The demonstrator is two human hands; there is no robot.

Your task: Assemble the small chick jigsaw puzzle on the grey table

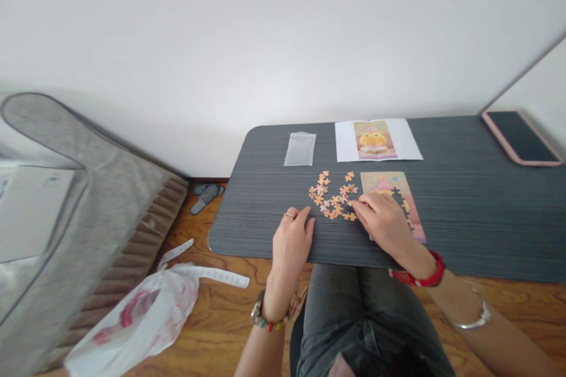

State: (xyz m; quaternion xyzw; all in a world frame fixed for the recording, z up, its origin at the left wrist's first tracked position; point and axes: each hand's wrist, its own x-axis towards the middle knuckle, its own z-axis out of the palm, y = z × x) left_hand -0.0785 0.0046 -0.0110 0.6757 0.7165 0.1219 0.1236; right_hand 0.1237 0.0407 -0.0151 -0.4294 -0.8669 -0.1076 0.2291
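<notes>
Jigsaw work on a dark worktop (pixel 247 200), viewed from the head. The loose jigsaw pieces (pixel 336 206) lie in a spread cluster near the middle; the puzzle board (pixel 416 219) is just to their right, partly hidden by the right hand (pixel 381 216). That hand's fingers are drawn together at the cluster's right edge; whether they grip a piece cannot be told. The left hand (pixel 292 240) rests at the cluster's near left, its fingers loosely bent, thumb and forefinger apart, with nothing visible in hold.

Progress, as judged: partial. The board shows printed far and right margins, with dark jagged gaps inside them; the loose pieces remain to be placed. How much is filled beneath the hand is hidden.

At the far side, a printed sheet (pixel 374 141) shows a yellow figure; a clear pouch (pixel 300 149) lies to its left. Writing: no brand or label is legible; red marks on the floor's plastic bag (pixel 145 318) are unreadable.
</notes>
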